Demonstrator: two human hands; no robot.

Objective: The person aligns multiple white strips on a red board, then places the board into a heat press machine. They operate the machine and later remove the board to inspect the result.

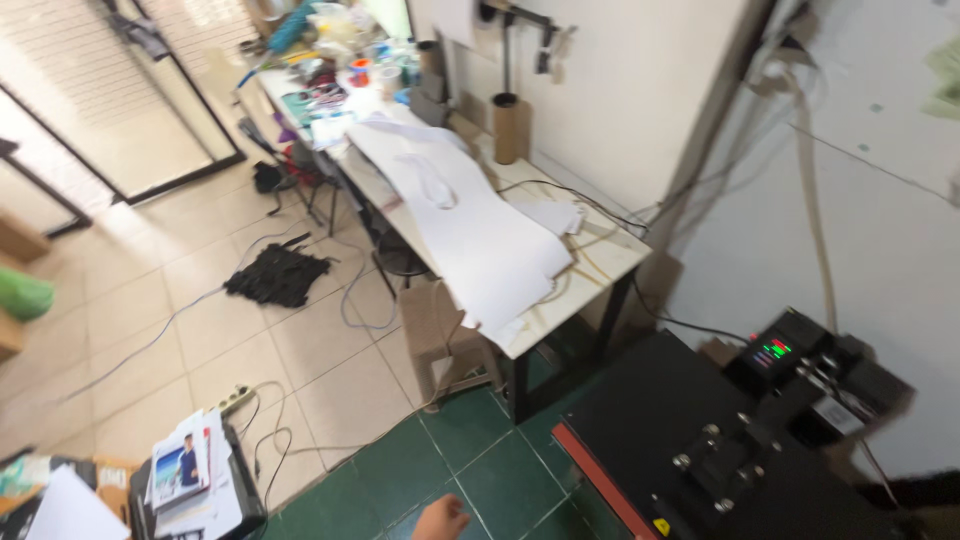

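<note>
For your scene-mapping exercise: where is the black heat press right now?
In the head view, the black heat press sits at the lower right, beside the long white table, with a hand just left of it.

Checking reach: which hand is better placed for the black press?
Probably right: its dark sleeve lies beside the press; the left hand is over the green floor, apart from it.

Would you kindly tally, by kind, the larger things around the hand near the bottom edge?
Hand: 1
Black heat press: 1
Long table: 1
Large white sheet: 1
Upright cardboard tube: 1
Black cloth heap on the floor: 1
Paper stack: 1
Total: 7
</note>
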